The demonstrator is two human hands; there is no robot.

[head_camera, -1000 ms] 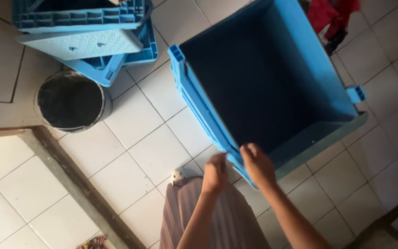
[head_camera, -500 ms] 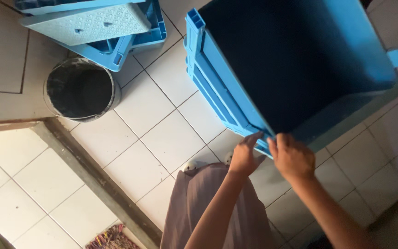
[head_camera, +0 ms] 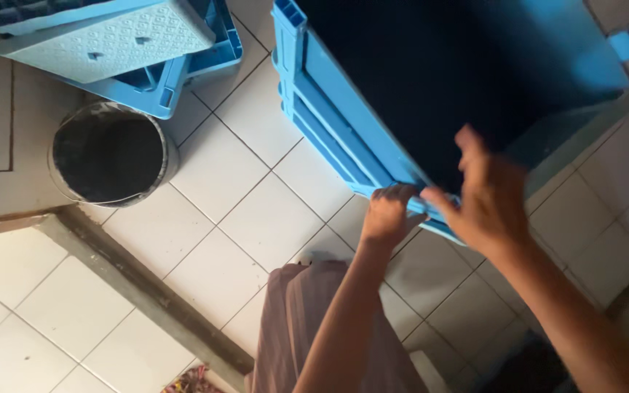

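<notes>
Left hand (head_camera: pixel 389 217): fingers curled shut around the near corner rim of the big blue crate (head_camera: pixel 343 131), knuckles up, forearm running down toward the bottom of the view
Right hand (head_camera: pixel 483 200): at the same corner, just beside the left hand; thumb hooked on the rim edge, the other fingers spread and raised over the dark inside, blurred, so whether it truly grips the rim cannot be told
Big blue crate: fills the upper right of the view, over the white tiled floor (head_camera: pixel 256 218); ribbed outer wall faces left, inside in deep shadow; a small blue latch tab (head_camera: pixel 627 42) sticks out at the far right corner; whether the crate rests on the floor or is lifted cannot be told
Stacked blue crates (head_camera: pixel 183 69): upper left, well apart from the hands, with a pale blue patterned lid (head_camera: pixel 111 40) lying tilted on top
Round bin (head_camera: pixel 107 154): lined in dark plastic, on the floor just below the stacked crates
Grey ledge (head_camera: pixel 140 291): a raised strip crossing the floor diagonally at lower left
Garment (head_camera: pixel 307 327): mauve pleated cloth under the left forearm
</notes>
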